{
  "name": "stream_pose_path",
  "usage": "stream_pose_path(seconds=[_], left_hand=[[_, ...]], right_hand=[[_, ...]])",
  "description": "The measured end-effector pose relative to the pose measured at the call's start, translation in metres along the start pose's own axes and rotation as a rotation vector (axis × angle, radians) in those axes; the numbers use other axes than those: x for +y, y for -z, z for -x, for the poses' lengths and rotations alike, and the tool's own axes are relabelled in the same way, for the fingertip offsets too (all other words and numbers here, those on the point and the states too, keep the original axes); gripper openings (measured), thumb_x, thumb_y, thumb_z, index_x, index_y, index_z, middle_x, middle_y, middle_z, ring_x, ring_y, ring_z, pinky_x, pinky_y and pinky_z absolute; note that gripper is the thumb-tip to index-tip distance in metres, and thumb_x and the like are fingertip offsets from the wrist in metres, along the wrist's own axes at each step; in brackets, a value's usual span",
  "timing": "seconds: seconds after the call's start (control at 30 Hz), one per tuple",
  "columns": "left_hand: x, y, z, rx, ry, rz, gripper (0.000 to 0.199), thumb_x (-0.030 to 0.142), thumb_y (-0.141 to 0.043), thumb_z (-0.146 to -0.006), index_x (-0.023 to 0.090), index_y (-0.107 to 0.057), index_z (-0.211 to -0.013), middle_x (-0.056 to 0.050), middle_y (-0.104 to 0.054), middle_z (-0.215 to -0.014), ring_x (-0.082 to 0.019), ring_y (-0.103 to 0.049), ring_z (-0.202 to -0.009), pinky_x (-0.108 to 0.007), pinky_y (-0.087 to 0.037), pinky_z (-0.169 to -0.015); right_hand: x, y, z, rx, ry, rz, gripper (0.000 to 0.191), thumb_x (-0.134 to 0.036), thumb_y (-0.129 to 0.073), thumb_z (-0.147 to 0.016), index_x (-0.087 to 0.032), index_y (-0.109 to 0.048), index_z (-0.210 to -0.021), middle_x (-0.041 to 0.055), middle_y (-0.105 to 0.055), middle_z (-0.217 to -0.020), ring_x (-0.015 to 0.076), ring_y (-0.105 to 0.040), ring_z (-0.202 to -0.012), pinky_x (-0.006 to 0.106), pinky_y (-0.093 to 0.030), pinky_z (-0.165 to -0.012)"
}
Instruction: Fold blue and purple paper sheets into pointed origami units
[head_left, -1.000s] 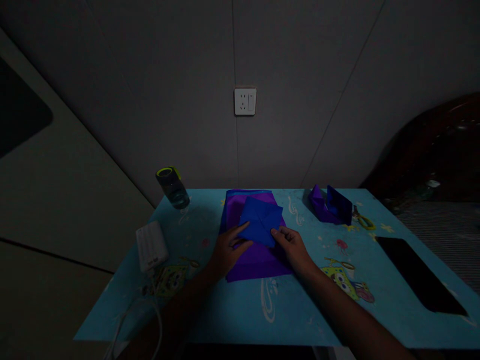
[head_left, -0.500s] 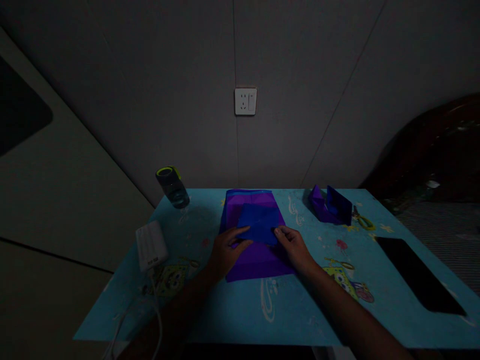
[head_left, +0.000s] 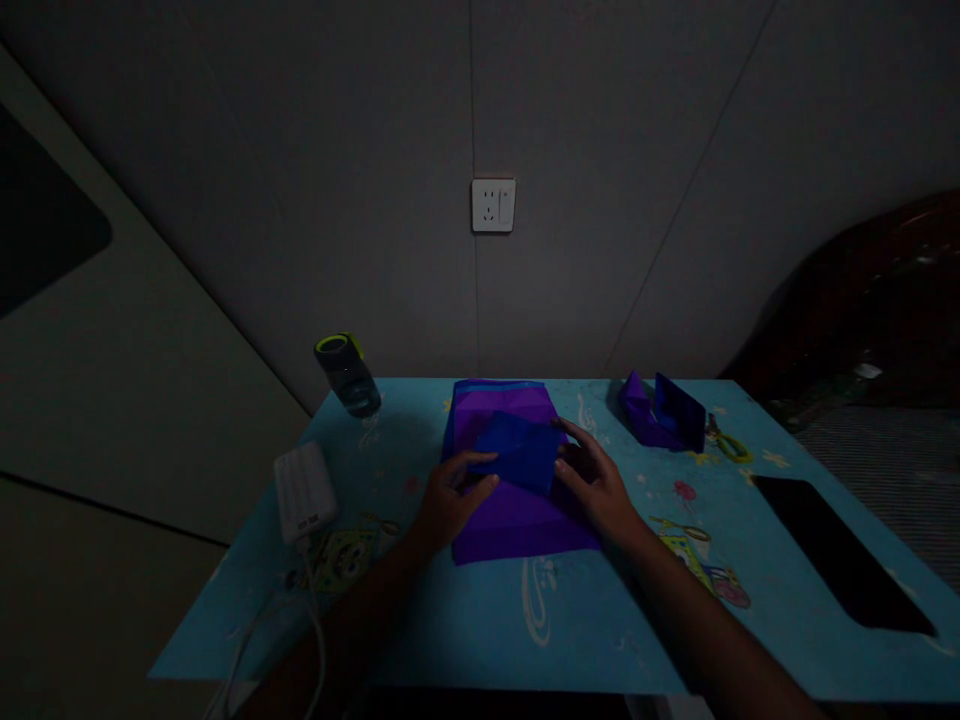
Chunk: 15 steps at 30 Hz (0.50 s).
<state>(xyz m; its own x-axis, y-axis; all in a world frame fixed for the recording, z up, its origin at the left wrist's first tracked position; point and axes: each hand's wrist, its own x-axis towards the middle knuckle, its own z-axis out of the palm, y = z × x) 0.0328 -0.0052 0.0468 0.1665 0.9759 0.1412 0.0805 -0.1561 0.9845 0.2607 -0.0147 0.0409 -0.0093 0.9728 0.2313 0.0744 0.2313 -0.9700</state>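
A folded blue paper (head_left: 517,450) is held over a stack of purple sheets (head_left: 502,525) at the middle of the table. My left hand (head_left: 452,498) pinches its left edge between thumb and fingers. At the paper's right edge is my right hand (head_left: 596,488), its thumb and fingers spread apart around the corner, with the fingertips close to the edge. Whether they touch it is hard to tell in the dim light.
On the blue patterned table (head_left: 585,620) are a bottle (head_left: 350,378) and a white power bank (head_left: 305,490) with a cable at left. Folded purple and blue paper (head_left: 660,412), scissors (head_left: 729,445) and a black phone-like slab (head_left: 836,550) lie at right.
My right hand has opened from its pinch on the near right corner, its fingers moving up and away. The blue paper has turned slightly; my left hand still holds it.
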Motion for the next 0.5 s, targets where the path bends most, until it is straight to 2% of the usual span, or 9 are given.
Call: stream_pose_path(seconds=[0.13, 0.2, 0.33, 0.4, 0.5], left_hand=[[0.000, 0.001, -0.001, -0.044, -0.073, -0.026, 0.025, 0.030, -0.070, -0.075, 0.016, -0.073, -0.095, -0.006, -0.074, -0.089, -0.019, -0.068, -0.081, -0.026, -0.054, -0.069], [-0.001, 0.001, -0.002, -0.058, -0.111, -0.052, 0.022, 0.028, -0.069, -0.075, 0.017, -0.073, -0.094, -0.007, -0.074, -0.095, -0.020, -0.068, -0.087, -0.028, -0.054, -0.075], [-0.008, 0.001, -0.003, -0.037, -0.141, -0.109, 0.019, 0.029, -0.065, -0.080, 0.018, -0.075, -0.091, -0.006, -0.073, -0.091, -0.020, -0.067, -0.089, -0.029, -0.051, -0.080], [-0.013, 0.001, -0.004, -0.005, -0.134, -0.119, 0.018, 0.030, -0.063, -0.082, 0.017, -0.075, -0.083, -0.004, -0.072, -0.085, -0.019, -0.066, -0.083, -0.027, -0.051, -0.077], [-0.017, 0.002, -0.005, 0.032, -0.079, -0.142, 0.024, 0.034, -0.061, -0.083, 0.017, -0.070, -0.070, 0.001, -0.064, -0.067, -0.014, -0.060, -0.066, -0.023, -0.046, -0.063]], right_hand=[[0.004, 0.004, -0.002, -0.005, 0.046, 0.104, 0.039, -0.048, -0.069, -0.081, -0.027, -0.068, -0.114, 0.0085, -0.053, -0.132, 0.0266, -0.053, -0.115, 0.043, -0.041, -0.101], [0.004, 0.004, -0.003, -0.017, 0.063, 0.096, 0.033, -0.047, -0.069, -0.081, -0.027, -0.071, -0.107, 0.0078, -0.056, -0.126, 0.0265, -0.054, -0.115, 0.043, -0.042, -0.100], [0.001, 0.003, -0.004, 0.000, 0.132, 0.095, 0.020, -0.042, -0.068, -0.083, -0.028, -0.074, -0.096, 0.0069, -0.062, -0.115, 0.0253, -0.056, -0.110, 0.041, -0.043, -0.097], [0.000, 0.003, -0.005, 0.045, 0.142, 0.122, 0.016, -0.041, -0.068, -0.083, -0.027, -0.075, -0.088, 0.0065, -0.065, -0.103, 0.0241, -0.059, -0.102, 0.039, -0.044, -0.092], [0.001, 0.003, -0.005, 0.096, 0.116, 0.132, 0.017, -0.039, -0.067, -0.084, -0.024, -0.072, -0.078, 0.0047, -0.066, -0.087, 0.0218, -0.060, -0.087, 0.036, -0.045, -0.083]])
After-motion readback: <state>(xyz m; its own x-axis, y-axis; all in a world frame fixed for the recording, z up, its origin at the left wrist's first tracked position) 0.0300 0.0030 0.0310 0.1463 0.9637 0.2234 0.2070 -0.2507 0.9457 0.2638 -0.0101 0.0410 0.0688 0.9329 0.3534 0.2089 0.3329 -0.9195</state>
